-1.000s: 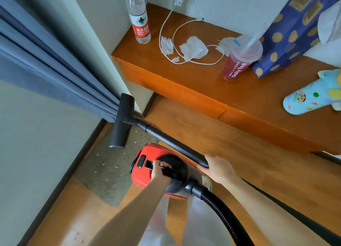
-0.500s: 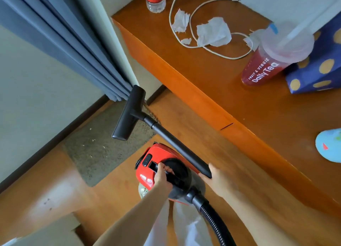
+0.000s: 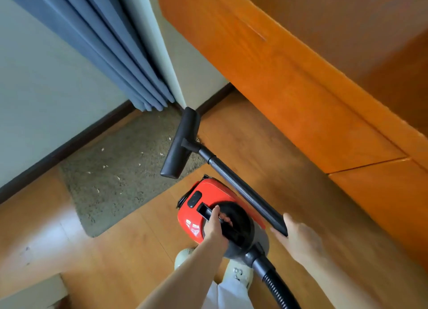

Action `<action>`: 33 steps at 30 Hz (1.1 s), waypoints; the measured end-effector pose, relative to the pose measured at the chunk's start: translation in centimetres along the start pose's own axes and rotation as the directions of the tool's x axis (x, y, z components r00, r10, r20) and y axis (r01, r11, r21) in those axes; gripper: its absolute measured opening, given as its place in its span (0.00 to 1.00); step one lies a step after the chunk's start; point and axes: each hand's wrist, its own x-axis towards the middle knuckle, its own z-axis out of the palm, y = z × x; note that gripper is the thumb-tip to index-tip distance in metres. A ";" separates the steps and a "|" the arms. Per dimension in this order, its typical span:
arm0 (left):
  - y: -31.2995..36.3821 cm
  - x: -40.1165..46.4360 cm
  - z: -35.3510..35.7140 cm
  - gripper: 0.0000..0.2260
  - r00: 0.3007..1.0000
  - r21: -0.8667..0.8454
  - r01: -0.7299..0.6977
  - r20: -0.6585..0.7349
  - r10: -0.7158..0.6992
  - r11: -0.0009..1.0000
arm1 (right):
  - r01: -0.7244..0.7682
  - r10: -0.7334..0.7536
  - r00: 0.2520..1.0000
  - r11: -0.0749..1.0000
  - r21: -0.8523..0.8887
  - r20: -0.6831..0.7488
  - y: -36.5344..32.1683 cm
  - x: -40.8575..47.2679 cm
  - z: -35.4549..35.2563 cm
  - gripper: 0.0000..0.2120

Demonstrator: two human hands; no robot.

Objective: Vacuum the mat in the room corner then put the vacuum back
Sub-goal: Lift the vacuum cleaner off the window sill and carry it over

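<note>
The left hand (image 3: pixel 214 225) curls its fingers around the black carry handle (image 3: pixel 208 213) on top of the red vacuum (image 3: pixel 208 206), which sits over the wooden floor (image 3: pixel 139 250) beside the mat. The right hand (image 3: pixel 297 238) grips the near end of the black wand (image 3: pixel 243 190). The floor nozzle (image 3: pixel 180 144) lies over the right edge of the crumb-speckled grey mat (image 3: pixel 120 176) in the corner, below the blue curtain (image 3: pixel 111 44) and next to the desk (image 3: pixel 301 81).

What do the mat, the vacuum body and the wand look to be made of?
The mat looks like short-pile grey-brown carpet fabric, matte and nubbly, with pale crumbs caught in it. The vacuum body seems glossy red moulded plastic: window glare reflects off its side. The wand is smooth satin black, plastic or coated metal; the view cannot settle which.
</note>
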 end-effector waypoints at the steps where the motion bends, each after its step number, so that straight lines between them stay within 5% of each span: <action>1: -0.1 1.2 0.2 0.11 1.000 0.005 -0.007 -0.005 0.007 1.000 | -0.001 0.001 1.000 1.000 -0.007 0.001 0.0 0.9 0.6 0.28; 13: -1.1 9.9 1.6 0.09 0.997 0.076 -0.045 -0.061 0.049 0.996 | -0.070 0.071 0.997 0.996 0.058 -0.005 0.0 7.6 6.8 0.26; 33: -1.4 14.7 2.8 0.12 0.995 0.073 0.050 0.083 -0.056 0.996 | -0.088 0.089 0.996 0.994 0.069 -0.007 -0.1 10.5 10.3 0.21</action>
